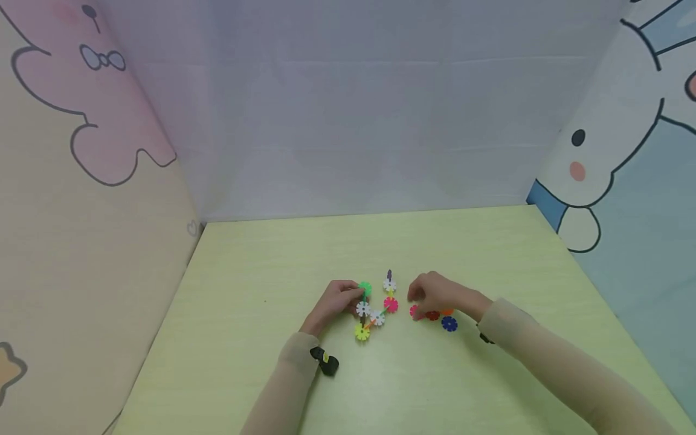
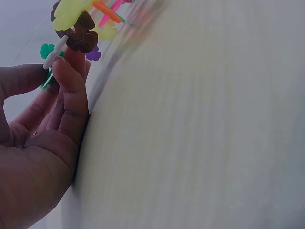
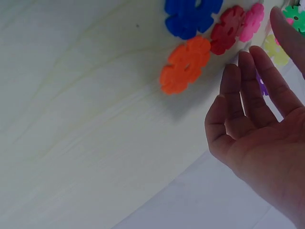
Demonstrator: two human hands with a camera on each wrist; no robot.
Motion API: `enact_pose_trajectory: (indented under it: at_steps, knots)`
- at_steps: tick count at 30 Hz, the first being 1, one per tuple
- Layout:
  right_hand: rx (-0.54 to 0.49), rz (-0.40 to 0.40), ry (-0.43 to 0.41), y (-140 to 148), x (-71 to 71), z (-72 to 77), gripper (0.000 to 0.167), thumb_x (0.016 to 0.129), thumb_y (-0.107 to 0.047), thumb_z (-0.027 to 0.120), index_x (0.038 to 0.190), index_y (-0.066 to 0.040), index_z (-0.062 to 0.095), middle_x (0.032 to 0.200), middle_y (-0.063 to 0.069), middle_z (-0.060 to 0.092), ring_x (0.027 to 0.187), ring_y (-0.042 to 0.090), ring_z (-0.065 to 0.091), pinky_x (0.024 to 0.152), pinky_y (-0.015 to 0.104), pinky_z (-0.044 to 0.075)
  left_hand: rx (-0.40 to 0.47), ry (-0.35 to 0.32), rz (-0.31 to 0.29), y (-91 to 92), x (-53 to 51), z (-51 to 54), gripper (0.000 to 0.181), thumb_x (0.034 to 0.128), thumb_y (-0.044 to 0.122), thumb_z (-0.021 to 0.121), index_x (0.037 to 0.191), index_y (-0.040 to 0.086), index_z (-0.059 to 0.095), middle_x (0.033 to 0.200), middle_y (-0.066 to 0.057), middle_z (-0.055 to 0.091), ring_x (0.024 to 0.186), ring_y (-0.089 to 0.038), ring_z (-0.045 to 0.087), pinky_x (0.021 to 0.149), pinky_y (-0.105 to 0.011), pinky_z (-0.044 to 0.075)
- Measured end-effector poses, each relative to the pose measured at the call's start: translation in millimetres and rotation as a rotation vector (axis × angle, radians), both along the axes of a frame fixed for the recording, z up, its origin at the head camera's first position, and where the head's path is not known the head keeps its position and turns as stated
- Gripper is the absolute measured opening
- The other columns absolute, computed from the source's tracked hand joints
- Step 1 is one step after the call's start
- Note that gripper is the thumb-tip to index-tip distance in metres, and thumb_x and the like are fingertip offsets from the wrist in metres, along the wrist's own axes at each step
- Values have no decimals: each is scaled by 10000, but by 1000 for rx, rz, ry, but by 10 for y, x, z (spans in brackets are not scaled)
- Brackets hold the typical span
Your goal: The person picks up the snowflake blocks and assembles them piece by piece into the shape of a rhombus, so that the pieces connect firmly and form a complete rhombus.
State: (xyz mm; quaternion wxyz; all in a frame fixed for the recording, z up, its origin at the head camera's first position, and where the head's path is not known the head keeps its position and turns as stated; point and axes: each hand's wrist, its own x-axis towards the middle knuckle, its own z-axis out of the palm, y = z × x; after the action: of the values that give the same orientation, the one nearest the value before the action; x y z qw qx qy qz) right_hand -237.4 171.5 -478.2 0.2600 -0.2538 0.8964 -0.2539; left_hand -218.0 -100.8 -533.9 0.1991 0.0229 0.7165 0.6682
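A chain of interlocked plastic snowflake discs stands over the table in the head view, with a green disc (image 1: 365, 289), a yellow disc (image 1: 361, 331), a pink disc (image 1: 391, 304) and several others joined edge to edge. My left hand (image 1: 338, 297) pinches the chain at its green end between thumb and fingers. In the left wrist view a brown disc (image 2: 82, 36) sits just past the fingertips. My right hand (image 1: 439, 292) hovers over loose discs, its fingers loosely bent, thumb apart, nothing between them. Closest to it lies a loose pink disc (image 3: 251, 23), beside a red disc (image 3: 228, 29).
An orange disc (image 3: 186, 64) and a blue disc (image 3: 190, 16) lie flat beside the red one. The pale wooden table (image 1: 244, 272) meets a plain back wall (image 1: 353, 121) and cartoon-printed side panels. A black device (image 1: 325, 361) is strapped to the left wrist.
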Motion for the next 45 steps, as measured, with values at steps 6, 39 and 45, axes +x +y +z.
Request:
enact_pose_trajectory:
  at_steps: [6,39,45]
  knots:
    - [13,3,6,-1,12,-40,313,683,-243,881,931,-156,710,866,-72,620,803,155,530,760,321,460,-6,-16,7,13,-6,10,191,928,133,622,952,-49,673,794,-99,677,591,-139,602,567,-317,528]
    - [-209,-81,37,182,-161,-256,95,831,-161,763,882,-146,684,804,-48,643,732,172,578,697,329,498,-11,-22,-45,7,-17,-16,208,942,168,615,931,-30,676,837,-119,681,647,-168,633,625,-345,540]
    - [-365,-159,-3,220,-250,-210,134,881,-124,703,1006,-77,714,944,3,689,837,183,632,780,364,507,-24,-8,-48,4,-13,-17,227,945,170,616,957,-49,675,829,-104,677,656,-161,632,629,-331,537]
